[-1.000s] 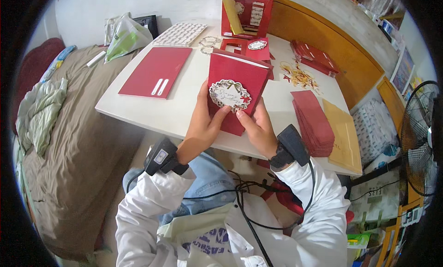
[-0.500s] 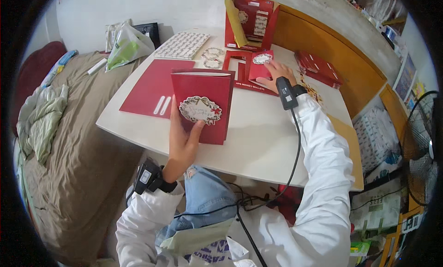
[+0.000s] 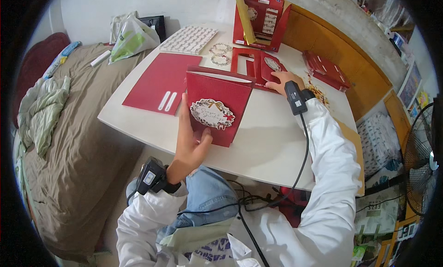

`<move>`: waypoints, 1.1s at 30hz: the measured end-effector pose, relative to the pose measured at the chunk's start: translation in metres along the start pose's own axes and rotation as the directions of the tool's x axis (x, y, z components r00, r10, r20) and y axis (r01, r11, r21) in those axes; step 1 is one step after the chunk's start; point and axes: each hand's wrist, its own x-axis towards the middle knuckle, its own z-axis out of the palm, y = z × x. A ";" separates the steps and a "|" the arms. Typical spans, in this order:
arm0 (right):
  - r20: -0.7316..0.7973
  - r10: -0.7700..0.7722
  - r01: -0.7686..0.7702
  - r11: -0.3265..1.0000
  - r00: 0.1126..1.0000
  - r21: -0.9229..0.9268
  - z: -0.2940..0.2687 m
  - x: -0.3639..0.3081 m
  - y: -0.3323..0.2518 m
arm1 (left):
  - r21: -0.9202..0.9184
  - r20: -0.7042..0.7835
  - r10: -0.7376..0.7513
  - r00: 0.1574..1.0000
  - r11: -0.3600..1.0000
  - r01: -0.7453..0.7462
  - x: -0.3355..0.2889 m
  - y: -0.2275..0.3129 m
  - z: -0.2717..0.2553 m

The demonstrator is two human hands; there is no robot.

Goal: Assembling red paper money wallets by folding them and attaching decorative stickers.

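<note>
My left hand (image 3: 190,144) grips a large red folded card (image 3: 205,84) upright above the near part of the table, its thumb on the front and fingers at the left edge. An oval wreath label (image 3: 212,114) with a gold bow decorates the card's front, and pale paper shows along its top. Farther off to the right, my right hand (image 3: 284,82) is closed at the lower right corner of a small red card wallet (image 3: 268,71) bearing a similar oval label (image 3: 272,63). Beneath that wallet is a red cut-out cardboard sleeve (image 3: 240,53), partly covered.
A flat red sheet (image 3: 159,77) with two white adhesive strips (image 3: 167,101) lies left on the white table (image 3: 138,127). Behind are a patterned sheet (image 3: 189,39), wreath cut-outs (image 3: 220,54) and an open red box (image 3: 263,20). Stacked red wallets (image 3: 324,70) sit right. A cable (image 3: 302,151) trails from my right wrist.
The large card has turned and tilted slightly in my left hand. My right hand has slid from the small wallet's face to its lower corner, and the wallet sits at a different angle.
</note>
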 end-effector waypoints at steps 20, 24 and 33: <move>-0.233 0.350 0.271 -0.063 0.907 0.961 -0.023 -0.177 -0.143 | -0.595 0.038 -0.099 0.994 0.798 0.102 0.017 0.062 0.014; -0.276 0.310 0.361 -0.263 0.910 0.895 -0.015 -0.186 -0.161 | -0.614 0.021 -0.166 0.986 0.776 0.143 0.009 0.059 0.014; -0.148 0.109 0.180 -0.409 0.983 0.895 0.011 -0.190 -0.150 | -0.634 0.079 -0.201 0.976 0.745 0.205 0.002 0.056 0.015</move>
